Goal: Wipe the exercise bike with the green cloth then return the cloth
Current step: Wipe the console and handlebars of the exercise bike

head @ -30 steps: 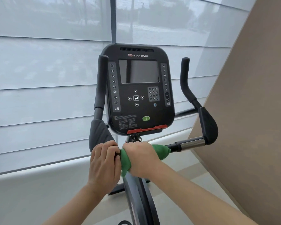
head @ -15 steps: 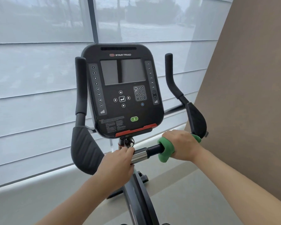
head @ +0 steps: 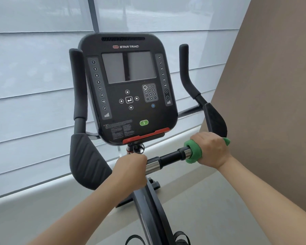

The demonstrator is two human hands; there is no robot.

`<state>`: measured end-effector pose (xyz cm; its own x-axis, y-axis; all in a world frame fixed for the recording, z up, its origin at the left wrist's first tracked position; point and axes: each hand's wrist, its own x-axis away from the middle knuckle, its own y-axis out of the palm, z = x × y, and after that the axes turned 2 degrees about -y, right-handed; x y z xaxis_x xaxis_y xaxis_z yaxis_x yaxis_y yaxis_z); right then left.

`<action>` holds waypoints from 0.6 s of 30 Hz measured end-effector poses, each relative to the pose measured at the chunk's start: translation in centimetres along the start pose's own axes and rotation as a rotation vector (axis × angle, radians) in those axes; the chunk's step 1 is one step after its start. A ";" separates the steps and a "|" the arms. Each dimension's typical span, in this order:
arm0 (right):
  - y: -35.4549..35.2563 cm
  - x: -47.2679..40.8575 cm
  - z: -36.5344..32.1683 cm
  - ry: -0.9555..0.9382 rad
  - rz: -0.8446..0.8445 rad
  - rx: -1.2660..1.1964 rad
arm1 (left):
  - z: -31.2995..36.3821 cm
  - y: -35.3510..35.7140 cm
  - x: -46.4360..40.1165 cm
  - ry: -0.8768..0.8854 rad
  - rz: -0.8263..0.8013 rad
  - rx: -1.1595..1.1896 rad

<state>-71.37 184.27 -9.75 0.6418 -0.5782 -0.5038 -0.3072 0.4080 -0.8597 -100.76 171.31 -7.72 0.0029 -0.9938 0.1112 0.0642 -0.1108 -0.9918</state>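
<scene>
On right handlebar (head: 170,157), right grip (head: 211,150) still clamped round green cloth (head: 193,153), left grip (head: 131,167) unmoved

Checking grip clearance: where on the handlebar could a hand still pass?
Bare: the black and chrome crossbar between the left hand and the green cloth wrapped under the right hand; also both upright black foam grips. Crowded: the bar's centre, beneath the black console.

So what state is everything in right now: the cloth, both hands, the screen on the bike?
green cloth: wrapped round the handlebar, gripped.
right hand: fingers curled round the cloth and bar.
left hand: gripping the handlebar near the centre.
console screen: dark, apparently off.
handlebar: horizontal, held by both hands.
</scene>
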 end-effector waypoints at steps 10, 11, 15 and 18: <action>0.0 -2.3 -12.7 0.074 -0.039 0.008 | 0.6 -0.2 1.3 -0.006 0.137 -0.018; 0.4 -2.6 -14.6 0.082 -0.052 -0.011 | 0.5 -0.2 1.5 0.006 0.150 -0.032; 0.1 -2.6 -15.6 0.137 -0.079 -0.034 | -0.9 0.4 3.4 0.102 0.215 -0.052; -0.1 -2.8 -15.8 0.152 -0.134 -0.005 | -4.5 1.2 6.1 0.274 0.376 -0.133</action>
<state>-84.20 174.71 -9.64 0.5636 -0.7275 -0.3913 -0.2298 0.3169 -0.9202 -105.17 165.07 -8.53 -0.2624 -0.9293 -0.2599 -0.0196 0.2744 -0.9614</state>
